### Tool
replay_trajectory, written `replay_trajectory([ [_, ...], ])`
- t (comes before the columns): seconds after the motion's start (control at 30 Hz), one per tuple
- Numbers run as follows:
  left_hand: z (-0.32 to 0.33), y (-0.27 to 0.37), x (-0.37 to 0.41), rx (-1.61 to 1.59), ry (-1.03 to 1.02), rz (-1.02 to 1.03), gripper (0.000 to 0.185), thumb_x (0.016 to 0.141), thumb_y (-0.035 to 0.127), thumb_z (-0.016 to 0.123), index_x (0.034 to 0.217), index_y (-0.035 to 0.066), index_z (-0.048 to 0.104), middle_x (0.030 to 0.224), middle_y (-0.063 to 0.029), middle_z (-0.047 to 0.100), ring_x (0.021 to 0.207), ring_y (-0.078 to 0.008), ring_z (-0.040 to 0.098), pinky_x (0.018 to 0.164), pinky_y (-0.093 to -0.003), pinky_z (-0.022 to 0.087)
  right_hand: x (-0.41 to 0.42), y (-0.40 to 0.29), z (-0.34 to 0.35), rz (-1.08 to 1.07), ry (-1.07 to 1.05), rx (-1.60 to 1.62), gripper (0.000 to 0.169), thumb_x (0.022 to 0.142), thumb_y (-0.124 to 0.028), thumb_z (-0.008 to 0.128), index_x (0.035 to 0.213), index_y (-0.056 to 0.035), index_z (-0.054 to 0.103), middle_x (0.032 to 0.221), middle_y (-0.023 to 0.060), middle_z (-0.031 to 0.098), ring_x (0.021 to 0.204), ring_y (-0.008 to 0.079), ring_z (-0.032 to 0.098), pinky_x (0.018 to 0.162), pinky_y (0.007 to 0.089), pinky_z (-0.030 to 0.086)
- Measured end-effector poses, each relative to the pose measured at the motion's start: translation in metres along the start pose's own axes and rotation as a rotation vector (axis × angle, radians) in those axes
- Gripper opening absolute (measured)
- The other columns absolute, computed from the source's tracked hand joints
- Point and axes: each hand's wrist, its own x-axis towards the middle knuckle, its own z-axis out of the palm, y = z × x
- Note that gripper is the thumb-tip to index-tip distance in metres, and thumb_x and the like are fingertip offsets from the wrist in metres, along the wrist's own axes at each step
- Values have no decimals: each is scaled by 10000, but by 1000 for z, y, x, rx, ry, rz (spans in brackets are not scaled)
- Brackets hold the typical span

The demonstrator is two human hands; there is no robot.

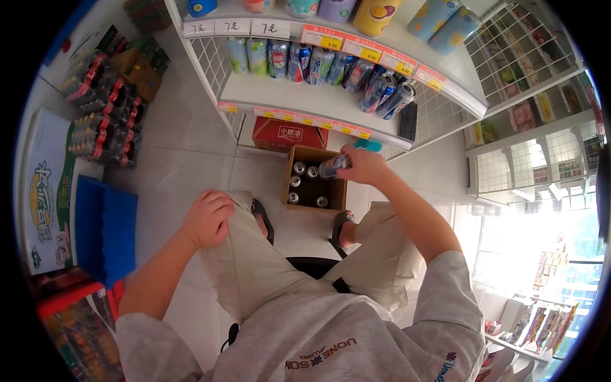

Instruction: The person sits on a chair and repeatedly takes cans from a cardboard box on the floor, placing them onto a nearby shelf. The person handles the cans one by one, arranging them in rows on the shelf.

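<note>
My right hand grips a tilted drink can above the back right part of an open cardboard box. Inside the box several upright cans show their silver tops, most along the left side and one near the front right. My left hand rests on my left knee and holds nothing; its fingers are bent. Beyond the box, the lower shelf bears a row of cans, and two of them lean at its right end beside a dark flat object.
A red carton stands under the lower shelf, behind the box. Larger cans stand on the upper shelf. At the left are a blue bin and shrink-wrapped bottle packs. My sandalled feet flank the box's near side.
</note>
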Motion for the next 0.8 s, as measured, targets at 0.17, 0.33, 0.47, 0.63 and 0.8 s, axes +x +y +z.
replay_trajectory([
  [0.17, -1, -1, 4, -3, -21, 16, 244, 704, 66, 653, 946, 47, 679, 1083, -109, 718, 1088, -344, 661, 988, -501, 500, -6, 12, -70, -24, 315, 86, 654, 813, -452, 757, 1385, -170, 610, 1056, 149, 775, 1013, 369, 748, 869, 476, 589],
  [0.33, 4, -3, -2, 50, 7, 22, 222, 709, 86, 665, 929, 54, 673, 1075, -91, 720, 1083, -331, 665, 996, -493, 495, 30, 11, -101, -31, 483, 194, 663, 818, -392, 785, 1422, -181, 609, 1044, 117, 775, 1016, 330, 753, 861, 452, 589],
  [0.47, 2, -4, 1, 30, -1, 22, 226, 701, 88, 663, 925, 54, 669, 1077, -90, 719, 1077, -334, 665, 993, -491, 497, 70, 21, -102, 7, 547, 168, 723, 821, -396, 785, 1486, -202, 580, 1039, 111, 776, 1031, 341, 749, 890, 458, 589],
  [0.63, -2, -6, -2, -12, -16, 17, 239, 698, 83, 654, 935, 56, 669, 1085, -98, 719, 1074, -332, 665, 990, -495, 502, 113, 23, -104, 62, 498, 202, 739, 830, -390, 761, 1510, -188, 553, 1142, 165, 772, 1072, 376, 742, 930, 474, 582],
  [0.8, -3, -10, -5, -30, -17, 8, 253, 691, 79, 647, 942, 53, 671, 1100, -99, 720, 1079, -331, 662, 1003, -499, 502, 141, 30, -104, 92, 527, 218, 697, 834, -377, 761, 1465, -169, 550, 1215, 227, 739, 1130, 435, 708, 972, 512, 564],
])
